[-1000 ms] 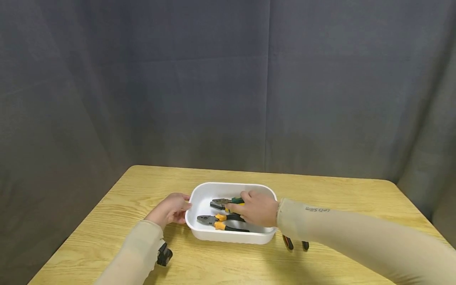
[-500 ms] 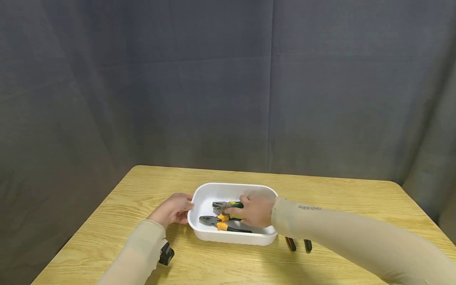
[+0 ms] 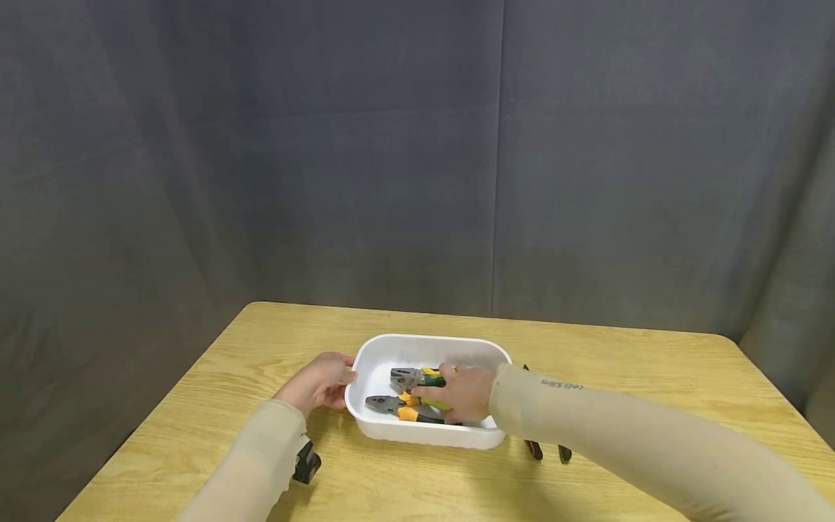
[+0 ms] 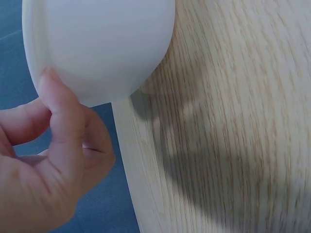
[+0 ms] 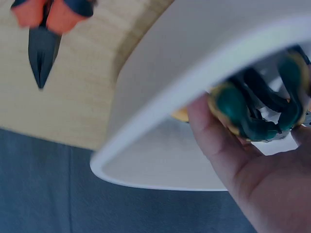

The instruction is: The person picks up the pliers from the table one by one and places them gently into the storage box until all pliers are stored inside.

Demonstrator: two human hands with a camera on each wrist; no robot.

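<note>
Reaching into the white tray [image 3: 427,344], the right hand [image 3: 464,392] curls around the green-handled pliers [image 3: 417,377] — long axis running left-right, head toward the left hand [image 3: 321,382], whose relaxed fingers touch the tray's outer wall. Two pliers lie inside — green-handled and orange-handled pliers [image 3: 401,408]; a third pair [image 3: 545,449] lies on the table [image 3: 196,406].

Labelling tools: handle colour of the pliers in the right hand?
Green and yellow pliers, clearest in the head view.

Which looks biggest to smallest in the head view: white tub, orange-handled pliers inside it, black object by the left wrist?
1. white tub
2. orange-handled pliers
3. black object, partly hidden by the sleeve and nearer the camera, so its rank is less sure.
</note>
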